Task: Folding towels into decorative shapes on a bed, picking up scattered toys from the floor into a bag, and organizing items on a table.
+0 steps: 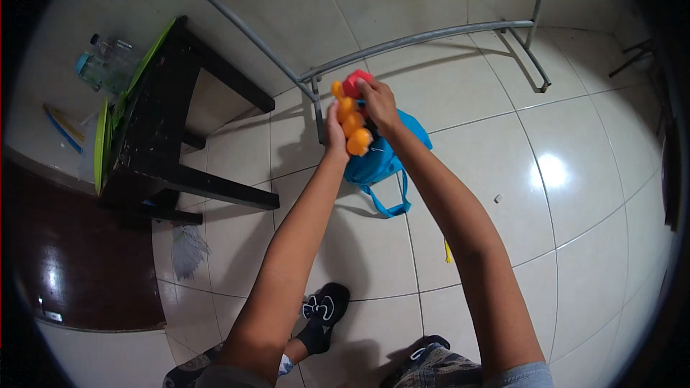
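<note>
Several orange rounded plastic pieces point(353, 124), which look like toy parts in a row, rest against my left hand point(337, 132). Its fingers are curled behind them and mostly hidden. My right hand point(381, 103) grips a red plastic piece point(354, 82) at the upper end of the orange row; whether the two are joined I cannot tell. Below both hands a blue fabric bag point(384, 164) stands on the tiled floor, its strap handle point(392, 207) flopped toward me. The bag's opening is largely covered by my hands and the pieces.
A black wooden table point(156, 118) on the left carries green trays and clear plastic bottles point(108, 64). A grey metal rack point(431, 40) runs along the wall. A small pale block point(498, 199) and a yellow strip point(447, 252) lie on the floor, with a mop head point(188, 250) under the table.
</note>
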`<control>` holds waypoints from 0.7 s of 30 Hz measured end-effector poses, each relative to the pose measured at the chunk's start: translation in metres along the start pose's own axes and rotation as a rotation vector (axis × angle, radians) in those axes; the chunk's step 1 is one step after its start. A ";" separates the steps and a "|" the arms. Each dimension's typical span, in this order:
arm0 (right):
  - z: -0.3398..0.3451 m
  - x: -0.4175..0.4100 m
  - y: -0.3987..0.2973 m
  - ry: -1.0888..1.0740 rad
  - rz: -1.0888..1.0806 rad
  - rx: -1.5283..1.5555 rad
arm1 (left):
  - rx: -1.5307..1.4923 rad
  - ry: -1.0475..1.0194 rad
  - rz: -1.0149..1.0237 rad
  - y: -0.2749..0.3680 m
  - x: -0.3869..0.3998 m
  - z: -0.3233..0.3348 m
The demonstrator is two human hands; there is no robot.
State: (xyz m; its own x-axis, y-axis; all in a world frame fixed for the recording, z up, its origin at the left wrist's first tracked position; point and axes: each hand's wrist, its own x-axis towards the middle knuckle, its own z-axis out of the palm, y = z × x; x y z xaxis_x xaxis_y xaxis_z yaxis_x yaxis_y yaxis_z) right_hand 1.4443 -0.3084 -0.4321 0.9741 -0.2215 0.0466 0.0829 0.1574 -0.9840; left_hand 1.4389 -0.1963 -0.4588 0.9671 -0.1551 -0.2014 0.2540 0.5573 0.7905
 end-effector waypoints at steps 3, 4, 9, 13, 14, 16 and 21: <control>-0.026 -0.007 0.030 -0.154 0.157 -0.115 | 0.232 0.043 -0.058 -0.011 -0.016 -0.007; -0.031 -0.010 0.036 -0.262 0.188 -0.233 | 0.348 0.056 -0.041 -0.010 -0.016 -0.012; -0.063 -0.036 0.032 -0.445 -0.259 -1.108 | 0.902 -0.021 0.064 0.006 -0.019 -0.034; -0.080 -0.040 0.060 -0.317 -0.200 -1.125 | 1.693 0.058 0.902 0.021 -0.028 -0.055; -0.071 -0.034 0.065 -0.395 -0.199 -1.040 | 1.589 0.232 0.777 0.016 -0.027 -0.081; -0.078 -0.036 0.062 -0.415 -0.283 -1.064 | 1.336 0.379 0.134 -0.001 -0.043 -0.086; -0.073 -0.039 0.048 -0.222 -0.445 -0.991 | 1.192 0.202 -0.019 -0.007 -0.062 -0.093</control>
State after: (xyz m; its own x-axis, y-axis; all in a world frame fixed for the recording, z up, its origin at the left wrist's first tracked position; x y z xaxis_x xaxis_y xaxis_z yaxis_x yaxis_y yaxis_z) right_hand 1.3945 -0.3630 -0.4934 0.9236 0.1257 0.3622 0.3259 -0.7551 -0.5689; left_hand 1.3780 -0.1147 -0.5056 0.9746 0.0343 -0.2214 0.2020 -0.5624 0.8018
